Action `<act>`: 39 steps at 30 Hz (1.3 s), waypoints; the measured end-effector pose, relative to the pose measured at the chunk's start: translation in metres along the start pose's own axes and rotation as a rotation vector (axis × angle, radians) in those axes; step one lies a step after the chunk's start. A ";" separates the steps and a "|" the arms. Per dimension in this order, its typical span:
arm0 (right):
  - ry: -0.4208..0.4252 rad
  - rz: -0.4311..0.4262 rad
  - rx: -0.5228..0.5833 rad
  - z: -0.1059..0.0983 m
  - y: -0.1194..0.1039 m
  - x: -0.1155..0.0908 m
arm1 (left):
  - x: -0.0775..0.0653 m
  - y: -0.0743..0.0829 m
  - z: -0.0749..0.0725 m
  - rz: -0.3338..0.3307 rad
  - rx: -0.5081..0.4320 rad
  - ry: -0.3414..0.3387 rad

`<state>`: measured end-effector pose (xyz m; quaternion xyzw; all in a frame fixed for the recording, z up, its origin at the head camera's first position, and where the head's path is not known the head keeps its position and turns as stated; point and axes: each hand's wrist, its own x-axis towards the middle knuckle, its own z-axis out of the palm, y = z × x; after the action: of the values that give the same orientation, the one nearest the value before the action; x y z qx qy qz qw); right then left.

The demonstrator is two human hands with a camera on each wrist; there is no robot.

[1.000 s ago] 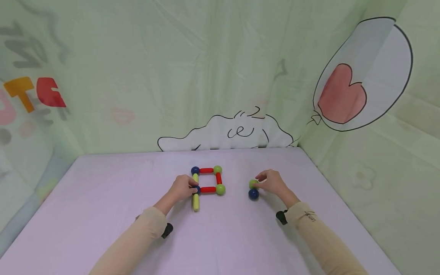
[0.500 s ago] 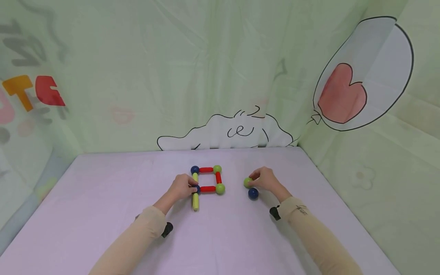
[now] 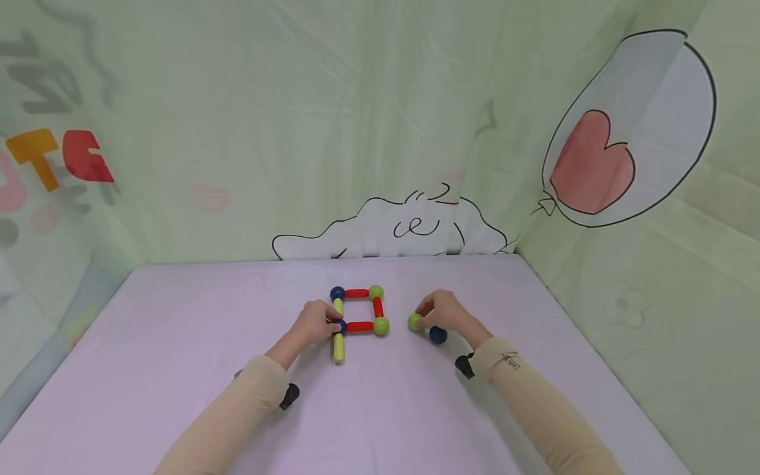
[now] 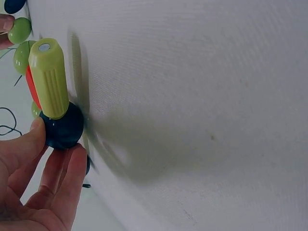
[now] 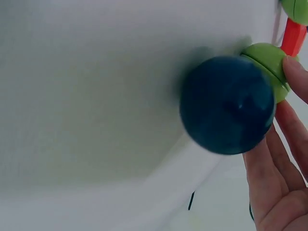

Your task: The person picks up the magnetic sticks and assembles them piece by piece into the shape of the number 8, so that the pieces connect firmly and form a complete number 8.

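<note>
While the left hand (image 3: 313, 322) pinches a blue ball (image 4: 63, 129), the right hand (image 3: 445, 310) has brought its gripped green ball (image 3: 414, 322) nearer.

A person's two arms reach forward from the bottom of the head view, slanting inward, in beige sleeves. The left arm (image 3: 231, 412) ends in a left hand (image 3: 313, 322) turned toward the right, its thumb (image 4: 24, 144) and fingers (image 4: 71, 180) set in a pinch. The right arm (image 3: 543, 402) mirrors it: the right hand (image 3: 446, 310) points leftward, also pinching, thumb nearer the body. Both wrists are bare just past the cuffs; the hands are well apart.
</note>
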<state>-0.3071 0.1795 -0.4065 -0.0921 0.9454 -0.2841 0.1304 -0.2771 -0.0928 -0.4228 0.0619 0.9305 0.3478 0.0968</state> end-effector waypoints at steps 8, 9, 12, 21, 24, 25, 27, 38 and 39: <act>-0.044 -0.062 -0.026 0.007 -0.012 -0.005 | 0.000 0.001 0.000 -0.015 -0.006 0.002; -0.050 -0.063 -0.029 0.008 -0.013 -0.005 | 0.000 0.001 0.000 -0.018 -0.007 0.003; -0.074 -0.093 -0.040 0.011 -0.017 -0.007 | 0.000 0.000 0.001 -0.018 -0.007 0.004; -0.160 -0.183 0.031 0.025 -0.030 -0.022 | 0.000 0.000 0.001 0.001 0.002 0.009; -0.181 -0.195 0.051 0.031 -0.035 -0.026 | 0.000 0.000 0.001 0.006 -0.001 0.007; -0.187 -0.196 0.061 0.033 -0.038 -0.027 | 0.000 -0.001 0.001 0.009 0.000 0.007; -0.198 -0.199 0.078 0.037 -0.042 -0.030 | 0.001 -0.001 0.001 0.013 0.000 0.008; -0.256 -0.240 0.120 0.058 -0.064 -0.034 | 0.001 -0.001 0.001 0.011 -0.011 0.007; -0.261 -0.251 0.122 0.060 -0.065 -0.035 | 0.001 -0.001 0.001 0.008 -0.013 0.006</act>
<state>-0.2497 0.1039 -0.4113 -0.2372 0.8825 -0.3407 0.2210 -0.2775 -0.0931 -0.4240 0.0639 0.9283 0.3544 0.0927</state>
